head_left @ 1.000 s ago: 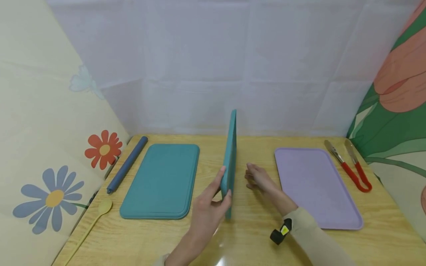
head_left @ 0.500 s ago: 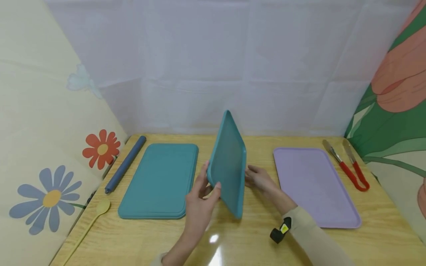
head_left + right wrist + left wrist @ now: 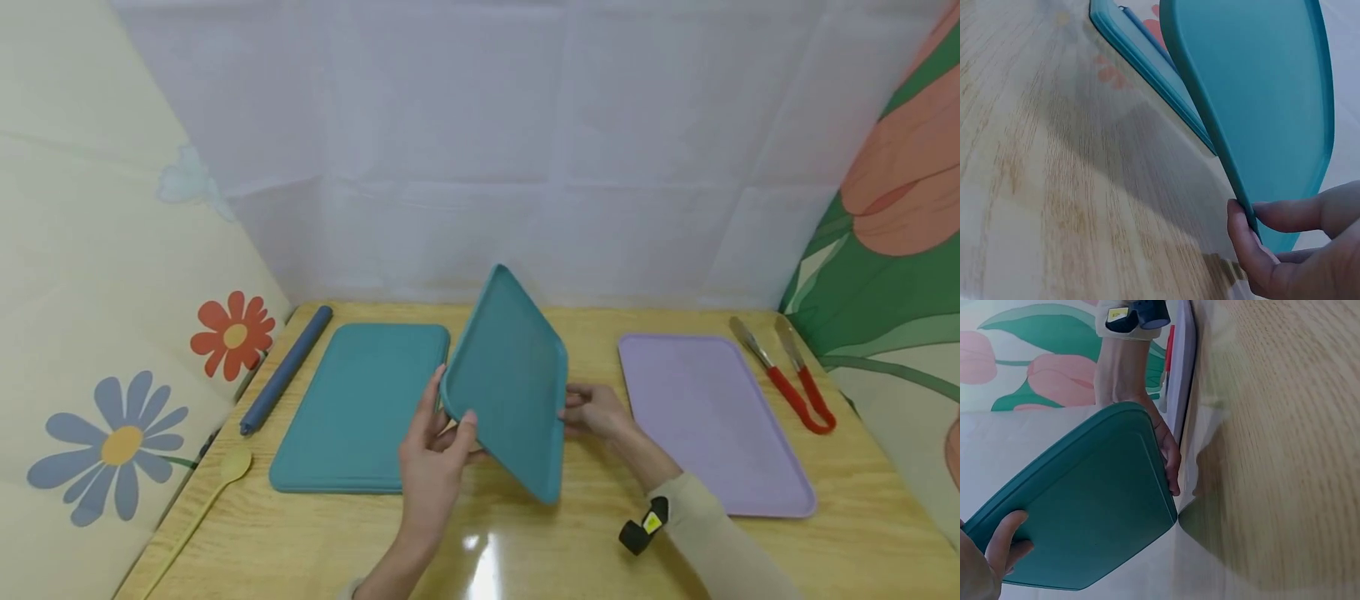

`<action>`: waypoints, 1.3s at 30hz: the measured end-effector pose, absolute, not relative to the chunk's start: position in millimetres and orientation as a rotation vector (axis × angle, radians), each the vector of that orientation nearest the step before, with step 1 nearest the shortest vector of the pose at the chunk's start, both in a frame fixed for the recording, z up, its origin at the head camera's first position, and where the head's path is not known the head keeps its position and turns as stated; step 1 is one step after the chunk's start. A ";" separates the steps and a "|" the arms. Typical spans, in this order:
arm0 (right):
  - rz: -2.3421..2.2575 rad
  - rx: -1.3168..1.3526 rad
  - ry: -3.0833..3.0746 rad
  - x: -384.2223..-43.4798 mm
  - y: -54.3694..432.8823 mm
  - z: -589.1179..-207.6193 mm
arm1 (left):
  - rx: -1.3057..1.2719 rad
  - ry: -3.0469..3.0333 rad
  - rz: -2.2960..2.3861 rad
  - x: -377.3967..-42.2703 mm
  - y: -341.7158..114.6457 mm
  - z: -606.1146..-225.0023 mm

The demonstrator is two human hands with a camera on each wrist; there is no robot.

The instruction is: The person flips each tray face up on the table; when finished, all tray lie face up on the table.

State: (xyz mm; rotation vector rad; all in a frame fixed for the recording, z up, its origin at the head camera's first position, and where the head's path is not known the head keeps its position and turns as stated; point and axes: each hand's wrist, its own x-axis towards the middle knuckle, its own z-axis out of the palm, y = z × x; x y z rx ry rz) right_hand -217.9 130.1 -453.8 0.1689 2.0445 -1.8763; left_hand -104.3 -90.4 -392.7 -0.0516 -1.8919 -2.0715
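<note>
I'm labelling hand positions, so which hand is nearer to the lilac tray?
Right. The right hand pinches the right edge of the tilted teal tray, just left of the lilac tray; the left hand holds the teal tray's left corner, farther away.

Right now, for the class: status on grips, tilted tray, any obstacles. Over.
Left grip, right grip both holding teal tray. Steeply tilted. Possible obstacles: flat teal piece left, purple tray right.

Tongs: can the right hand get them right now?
Probably not: the right hand pinches the raised tray. Once freed, likely: only the flat purple tray lies between it and the tongs.
</note>
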 end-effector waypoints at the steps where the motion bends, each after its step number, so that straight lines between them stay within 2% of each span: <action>1: -1.879 0.173 2.041 -218.0 131.1 -454.5 | -0.055 -1.890 -2.073 -104.1 -90.5 -392.7; 15: -1.970 0.172 1.949 -218.4 147.0 -457.3 | -0.137 -1.894 -2.169 -103.8 -87.6 -391.9; 25: -1.967 0.166 1.956 -214.8 158.0 -456.0 | -0.159 -1.854 -2.408 -117.6 -102.4 -390.5; 39: -1.812 0.103 2.103 -208.6 170.3 -452.4 | 0.096 -2.150 -2.472 -154.9 -134.9 -403.4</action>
